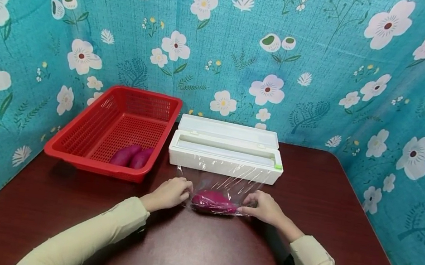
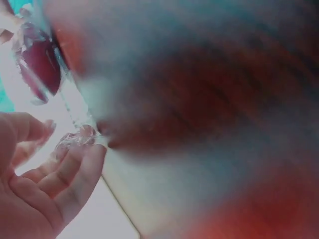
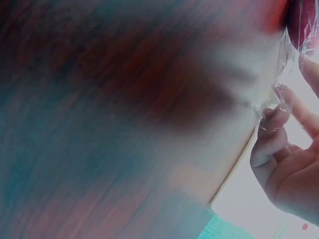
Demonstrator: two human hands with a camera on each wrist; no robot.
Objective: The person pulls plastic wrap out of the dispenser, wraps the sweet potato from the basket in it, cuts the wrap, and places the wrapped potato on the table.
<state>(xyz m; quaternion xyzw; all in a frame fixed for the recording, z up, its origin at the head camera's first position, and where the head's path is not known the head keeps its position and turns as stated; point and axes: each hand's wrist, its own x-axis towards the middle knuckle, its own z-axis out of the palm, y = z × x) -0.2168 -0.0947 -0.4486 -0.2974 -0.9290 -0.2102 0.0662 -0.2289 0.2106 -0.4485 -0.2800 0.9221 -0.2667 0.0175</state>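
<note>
A purple sweet potato [image 1: 213, 202] lies on the table under clear plastic wrap [image 1: 226, 181], which runs back to the white wrap dispenser box [image 1: 224, 166]. At the sweet potato's left end, my left hand [image 1: 171, 193] grips one side of the film; bunched film shows at its fingertips [image 2: 94, 154] in the left wrist view. My right hand [image 1: 264, 208] holds the film's other side by the right end, fingers curled in the right wrist view with film [image 3: 281, 102] gathered at them. Both wrist views show the sweet potato [image 2: 42, 64] partly, through shiny creased film.
To the left stands a red perforated basket [image 1: 94, 164] with purple sweet potatoes [image 1: 125, 156] in its near right corner. The dispenser's lid [image 1: 229, 131] is raised at the back, close to a floral curtain [image 1: 210, 36]. Everything rests on a dark brown table [image 1: 198, 254].
</note>
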